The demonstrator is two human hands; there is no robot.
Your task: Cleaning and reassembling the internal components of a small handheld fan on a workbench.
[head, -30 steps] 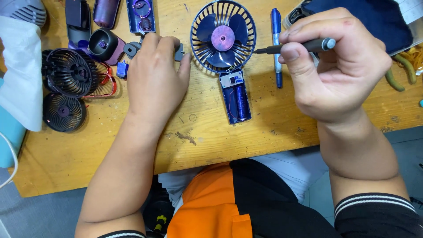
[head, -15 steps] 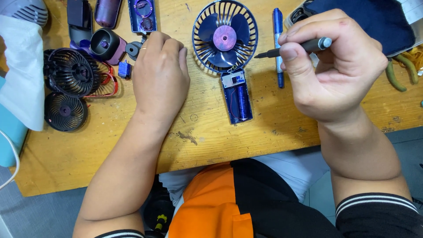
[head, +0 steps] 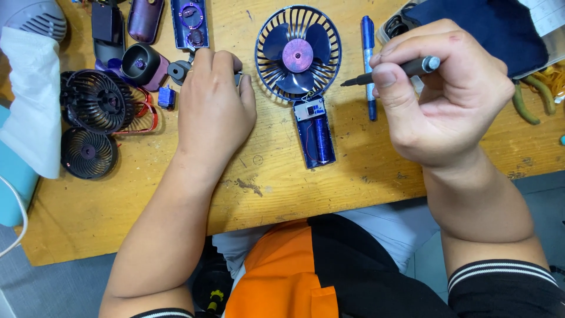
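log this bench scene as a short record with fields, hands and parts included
surface: wooden table
left hand: palm down on the table, fingertips at a small dark part; whether it grips it cannot be told
right hand: holds a dark screwdriver, tip pointing left
centre: blue handheld fan, handle open, battery showing
beside fan: blue pen
left side: black fan grilles, purple housing

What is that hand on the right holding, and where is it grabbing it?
The right hand holds a slim black screwdriver, pinched around its handle near the capped end, tip pointing left.
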